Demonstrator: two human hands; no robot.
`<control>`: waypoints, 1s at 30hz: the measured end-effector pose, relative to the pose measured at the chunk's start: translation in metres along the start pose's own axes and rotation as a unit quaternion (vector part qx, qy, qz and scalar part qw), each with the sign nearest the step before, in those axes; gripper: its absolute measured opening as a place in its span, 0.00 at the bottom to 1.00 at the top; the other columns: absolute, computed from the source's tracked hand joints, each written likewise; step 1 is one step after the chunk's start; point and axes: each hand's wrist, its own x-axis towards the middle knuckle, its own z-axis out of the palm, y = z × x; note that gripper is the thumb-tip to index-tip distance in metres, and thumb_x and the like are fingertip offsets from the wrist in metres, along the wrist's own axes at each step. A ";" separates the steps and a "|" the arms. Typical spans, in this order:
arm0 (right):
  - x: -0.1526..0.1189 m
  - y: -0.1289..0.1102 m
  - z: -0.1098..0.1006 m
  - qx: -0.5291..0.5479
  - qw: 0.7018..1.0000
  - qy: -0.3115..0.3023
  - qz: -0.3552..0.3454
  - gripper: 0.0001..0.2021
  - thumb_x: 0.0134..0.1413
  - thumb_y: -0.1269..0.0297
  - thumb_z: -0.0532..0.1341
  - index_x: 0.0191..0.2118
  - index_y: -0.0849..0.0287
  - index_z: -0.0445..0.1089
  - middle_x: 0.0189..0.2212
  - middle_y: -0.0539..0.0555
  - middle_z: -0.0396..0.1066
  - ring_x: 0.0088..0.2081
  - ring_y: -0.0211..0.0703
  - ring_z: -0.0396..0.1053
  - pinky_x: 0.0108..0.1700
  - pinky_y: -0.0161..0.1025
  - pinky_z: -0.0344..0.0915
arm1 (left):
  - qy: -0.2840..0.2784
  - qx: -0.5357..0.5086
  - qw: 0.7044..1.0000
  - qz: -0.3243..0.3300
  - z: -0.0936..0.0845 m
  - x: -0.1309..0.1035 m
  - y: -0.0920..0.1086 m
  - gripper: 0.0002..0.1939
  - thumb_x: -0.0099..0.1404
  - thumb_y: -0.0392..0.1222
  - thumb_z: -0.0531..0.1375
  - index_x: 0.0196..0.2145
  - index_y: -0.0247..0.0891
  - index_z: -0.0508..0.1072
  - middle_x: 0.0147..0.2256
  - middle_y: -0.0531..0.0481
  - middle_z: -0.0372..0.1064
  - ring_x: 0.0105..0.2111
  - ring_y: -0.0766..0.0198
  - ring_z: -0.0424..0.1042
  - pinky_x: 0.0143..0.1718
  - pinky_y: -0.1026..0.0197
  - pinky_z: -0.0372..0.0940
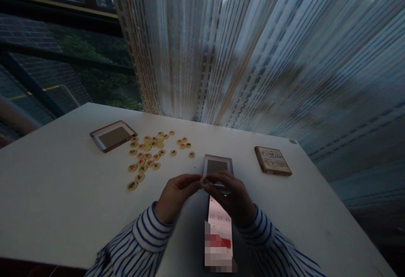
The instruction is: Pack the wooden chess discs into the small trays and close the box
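Observation:
A round wooden Chinese chess piece [205, 181] with a dark character is pinched between my two hands, above the table. Thumb and fingers of my left hand [175, 193] grip its left edge, while my right hand [236, 196] pinches it from the right. Just behind and partly under my right hand sits an open shallow box [232, 163] with a brown inside. Below my hands lies a phone [220, 209] with timer digits on its screen. To the left, many loose chess pieces [148, 156] with red or dark characters are scattered flat, some overlapping.
The white table [79, 192] carries an open box part [107, 147] at the far left and a flat box with a printed lid [272, 161] at the right. A string curtain [202, 49] hangs behind the table's back edge, beside a window at left.

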 end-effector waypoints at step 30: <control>-0.021 0.041 -0.010 -0.152 0.988 0.027 -0.021 0.13 0.51 0.67 0.60 0.44 0.56 0.66 0.34 0.55 0.73 0.36 0.43 0.69 0.38 0.42 0.64 | -0.079 0.045 0.995 -0.036 0.021 0.039 -0.024 0.14 0.46 0.44 0.65 0.31 0.34 0.77 0.31 0.46 0.77 0.33 0.58 0.74 0.39 0.56 0.68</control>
